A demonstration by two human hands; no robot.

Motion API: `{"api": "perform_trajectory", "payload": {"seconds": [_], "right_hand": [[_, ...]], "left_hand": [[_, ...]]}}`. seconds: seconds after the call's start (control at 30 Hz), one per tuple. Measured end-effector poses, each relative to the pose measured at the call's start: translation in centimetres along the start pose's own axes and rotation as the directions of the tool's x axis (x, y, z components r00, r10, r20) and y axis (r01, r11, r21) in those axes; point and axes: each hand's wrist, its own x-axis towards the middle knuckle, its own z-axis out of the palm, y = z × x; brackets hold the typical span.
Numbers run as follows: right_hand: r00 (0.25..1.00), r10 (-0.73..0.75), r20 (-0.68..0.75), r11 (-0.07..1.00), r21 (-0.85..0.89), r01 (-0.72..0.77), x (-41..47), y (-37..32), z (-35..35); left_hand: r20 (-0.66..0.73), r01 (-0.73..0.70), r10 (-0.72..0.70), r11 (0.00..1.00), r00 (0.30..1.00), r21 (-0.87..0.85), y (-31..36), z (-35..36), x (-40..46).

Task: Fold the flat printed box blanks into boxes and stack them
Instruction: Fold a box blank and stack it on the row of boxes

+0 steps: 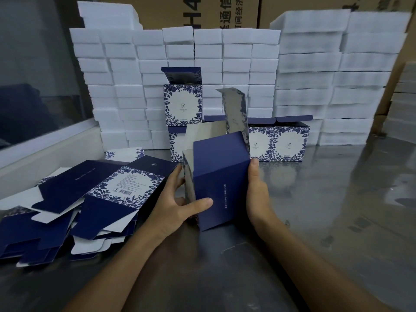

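Both hands grip a half-formed navy box (219, 176) above the grey table (337, 210): the left hand (180, 199) curls round its open side, the right hand (257, 188) clasps the far edge. Flat blanks (90, 199) lie just left; finished boxes (279, 143) stand behind, before white foam blocks (247, 52).

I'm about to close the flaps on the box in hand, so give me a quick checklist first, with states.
1. Both hands on the box: ok, left hand and right hand grip opposite sides.
2. Box opened into a tube: ok.
3. Far lid flap free: ok, standing up.
4. Near end flaps tucked: cannot tell.
5. Room on the stack: ok, only one box sits on top.
6. Blanks left: ok, pile at left.
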Motion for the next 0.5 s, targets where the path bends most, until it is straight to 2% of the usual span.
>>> {"api": "perform_trajectory", "payload": {"seconds": [0.13, 0.23, 0.37, 0.5], "right_hand": [[0.998, -0.003, -0.061, 0.999, -0.045, 0.0, -0.1, 0.0, -0.1], [0.994, -0.064, -0.091, 0.997, -0.053, 0.059, -0.1, 0.3, -0.2], [0.986, -0.118, -0.117, 0.992, -0.047, 0.114, 0.0, 0.4, 0.1], [0.976, -0.173, -0.131, 0.979, -0.128, 0.157, -0.1, 0.2, 0.5]], "left_hand": [[-0.023, 0.069, -0.066, 0.987, 0.998, 0.148, -0.6, -0.3, 0.1], [-0.121, 0.082, -0.046, 0.945, 0.992, 0.317, -1.0, 0.2, -0.1], [-0.295, 0.092, 0.054, 0.883, 0.954, 0.46, -1.1, 0.6, 0.0], [-0.358, 0.004, 0.229, 0.838, 0.905, 0.546, -0.8, 1.0, 0.0]]}}
